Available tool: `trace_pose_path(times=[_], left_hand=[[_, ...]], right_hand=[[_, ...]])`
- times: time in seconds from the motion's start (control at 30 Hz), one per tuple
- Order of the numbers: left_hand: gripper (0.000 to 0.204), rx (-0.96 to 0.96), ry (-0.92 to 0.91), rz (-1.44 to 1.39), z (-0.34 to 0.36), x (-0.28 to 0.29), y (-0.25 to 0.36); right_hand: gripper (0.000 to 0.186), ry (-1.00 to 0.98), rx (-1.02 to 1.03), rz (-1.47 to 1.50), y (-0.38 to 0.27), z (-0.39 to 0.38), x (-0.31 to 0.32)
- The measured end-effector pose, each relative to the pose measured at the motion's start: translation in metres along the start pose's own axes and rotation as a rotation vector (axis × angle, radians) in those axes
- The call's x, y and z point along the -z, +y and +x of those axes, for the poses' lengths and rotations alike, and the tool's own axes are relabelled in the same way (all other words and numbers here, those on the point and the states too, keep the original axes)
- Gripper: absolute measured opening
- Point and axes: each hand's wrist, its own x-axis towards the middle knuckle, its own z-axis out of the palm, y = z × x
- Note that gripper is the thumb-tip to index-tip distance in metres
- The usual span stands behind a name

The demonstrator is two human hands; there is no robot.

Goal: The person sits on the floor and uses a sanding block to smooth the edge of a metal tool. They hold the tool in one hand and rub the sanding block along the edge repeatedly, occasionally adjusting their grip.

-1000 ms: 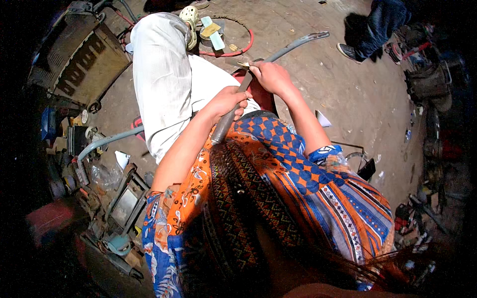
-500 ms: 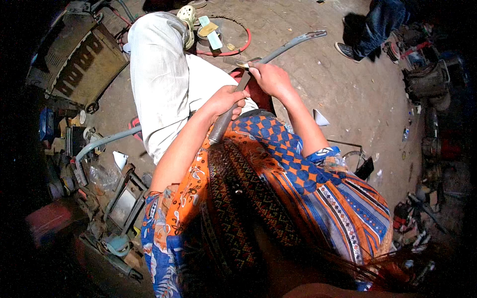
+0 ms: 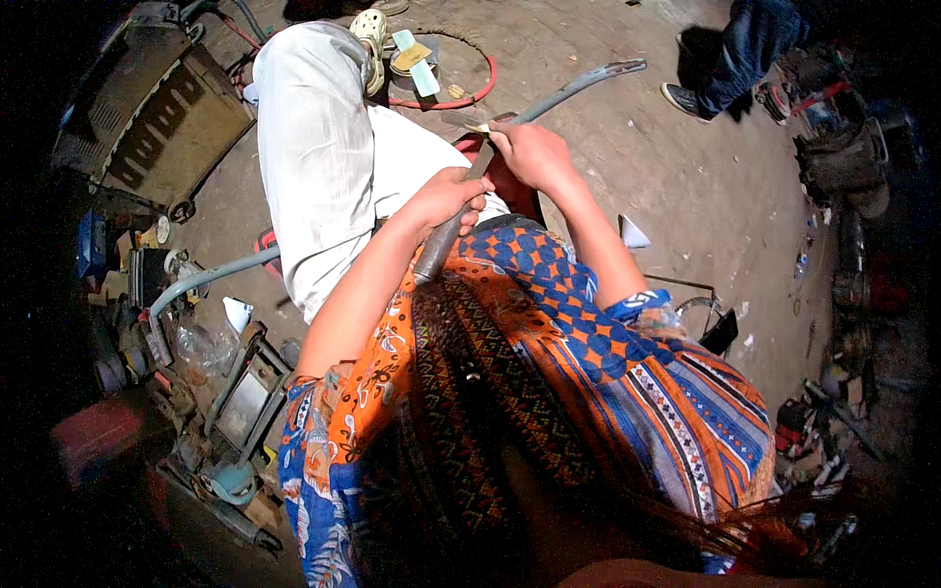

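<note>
My left hand (image 3: pixel 443 203) is wrapped round the thick grey-brown handle (image 3: pixel 437 253) of a long tool with a flat dark metal blade (image 3: pixel 480 161). The handle's end rests near my shirt front, and the blade slants up and away to the right. My right hand (image 3: pixel 535 154) is closed beside the blade's far end, pinching a thin pointed metal piece (image 3: pixel 465 122) that sticks out to the left. A pale bit shows at its fingertips, too small to name. Both hands are over my lap, above my white trousers (image 3: pixel 312 157).
A grey bent tube (image 3: pixel 580 88) sticks out to the right, another (image 3: pixel 211 274) to the left. Ahead are a red hose (image 3: pixel 484 86) and a round container (image 3: pixel 416 61). A person's shoe (image 3: pixel 686 101) stands far right. Scrap parts (image 3: pixel 250 392) lie left; machinery (image 3: pixel 843 157) lies right.
My right hand has shifted very slightly to the left along with the thin metal piece. The left hand and the tool's handle are almost where they were.
</note>
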Motion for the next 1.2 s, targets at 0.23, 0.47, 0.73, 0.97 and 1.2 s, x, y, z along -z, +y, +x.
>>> trace_pose_path(times=[0.23,0.47,0.73,0.97,1.2], left_hand=[[0.019,0.001,-0.016,-0.008,0.001,0.001,-0.002],[0.02,0.012,0.02,0.036,0.002,-0.001,-0.003],[0.02,-0.004,0.005,0.036,0.002,0.0,-0.003],[0.016,0.019,0.047,0.071,0.001,-0.005,-0.001],[0.021,0.002,0.004,0.006,0.003,-0.001,-0.003]], right_hand=[[0.035,-0.028,0.016,-0.004,-0.001,-0.001,-0.001],[0.036,0.009,0.046,0.005,0.001,0.035,-0.023],[0.035,0.002,0.054,-0.012,0.0,0.006,-0.004],[0.034,0.053,0.115,-0.03,-0.008,0.043,-0.022],[0.032,0.195,0.064,-0.005,0.022,-0.026,-0.012]])
